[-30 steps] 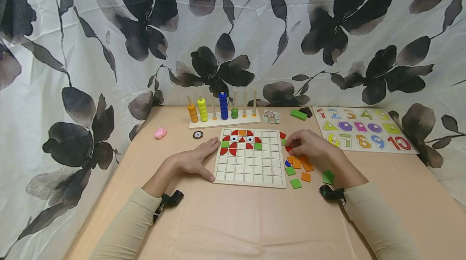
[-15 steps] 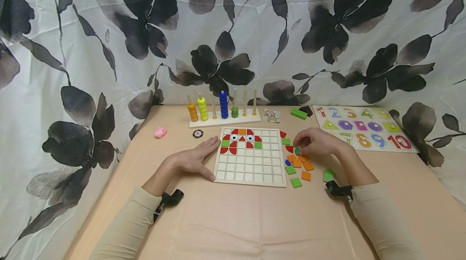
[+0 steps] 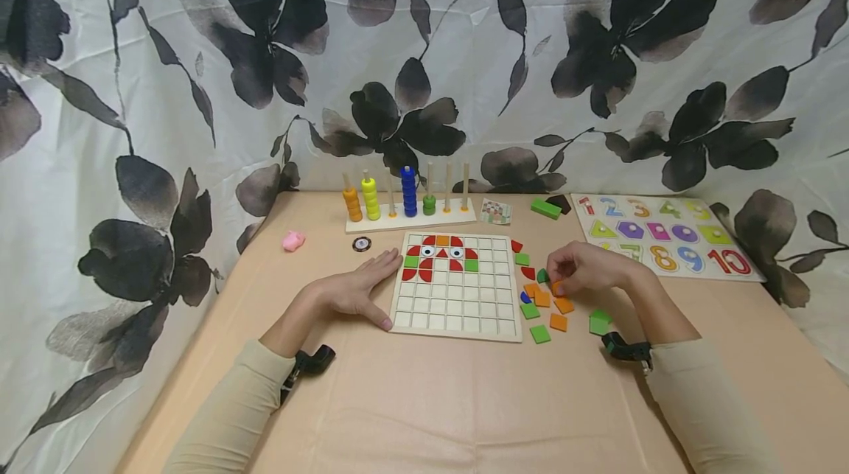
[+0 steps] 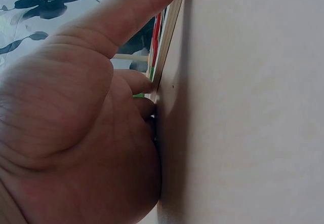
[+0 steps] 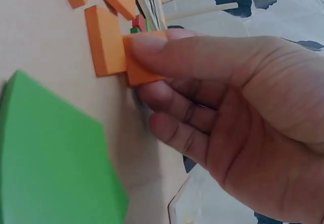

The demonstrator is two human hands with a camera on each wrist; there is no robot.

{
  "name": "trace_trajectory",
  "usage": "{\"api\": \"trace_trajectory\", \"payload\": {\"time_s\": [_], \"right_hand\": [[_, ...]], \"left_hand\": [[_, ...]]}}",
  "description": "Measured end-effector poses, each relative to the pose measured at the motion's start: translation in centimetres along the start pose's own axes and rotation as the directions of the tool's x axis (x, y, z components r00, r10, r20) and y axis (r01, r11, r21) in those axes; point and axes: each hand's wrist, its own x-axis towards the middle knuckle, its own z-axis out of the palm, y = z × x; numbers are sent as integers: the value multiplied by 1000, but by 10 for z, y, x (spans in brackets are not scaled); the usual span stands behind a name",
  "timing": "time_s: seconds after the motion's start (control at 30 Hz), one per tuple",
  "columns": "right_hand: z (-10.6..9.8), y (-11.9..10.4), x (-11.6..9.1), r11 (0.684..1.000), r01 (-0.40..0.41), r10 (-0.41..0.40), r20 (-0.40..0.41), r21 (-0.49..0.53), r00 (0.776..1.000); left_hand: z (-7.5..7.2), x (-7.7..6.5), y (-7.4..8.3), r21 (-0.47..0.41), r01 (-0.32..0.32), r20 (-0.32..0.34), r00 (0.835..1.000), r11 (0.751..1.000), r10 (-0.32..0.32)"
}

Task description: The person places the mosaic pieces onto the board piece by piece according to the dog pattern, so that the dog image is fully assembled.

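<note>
The left hand [image 3: 351,291] rests on the table with its extended fingers and thumb along the left edge of a white grid board [image 3: 451,308]. Red, green and orange tiles and two eye tiles form a pattern in the board's upper left cells. To the right of the board, the right hand [image 3: 590,267] pinches an orange square tile [image 5: 146,74] between thumb and fingers, tilted up from the table in the right wrist view. Another orange tile [image 5: 105,44] sits right beside it. Loose green tiles [image 3: 540,334], red ones [image 3: 528,273] and a dark green rounded piece [image 3: 542,276] lie nearby.
A peg stacker [image 3: 411,222] with coloured rings stands at the back, with a small picture card [image 3: 496,212] beside it. Back right lies a number board [image 3: 670,238]; a green block [image 3: 545,208] is left of it. A pink toy [image 3: 293,241] and a round token [image 3: 361,244] lie left.
The right hand has moved slightly right and toward the person, from the red tiles to an orange tile, uncovering a dark green piece. The left hand stays at the board's edge.
</note>
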Motion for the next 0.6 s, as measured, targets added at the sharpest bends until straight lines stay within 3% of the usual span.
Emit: {"api": "trace_trajectory", "payload": {"time_s": [0.13,0.27,0.43,0.6], "right_hand": [[-3,-19,11,996,80,-75,-136,33,988],[9,-59,47,982,190,-188,-245,-16,951],[45,-104,101,961,269,-276,-172,-61,946],[72,-122,132,954,247,-269,-114,-171,956]], "left_hand": [[0,-1,0,0,19,2,1000,1000,-19],[0,-1,1,0,24,1,1000,1000,-24],[0,1,1,4,23,2,1000,1000,-23],[0,0,-1,0,22,3,1000,1000,-22]]}}
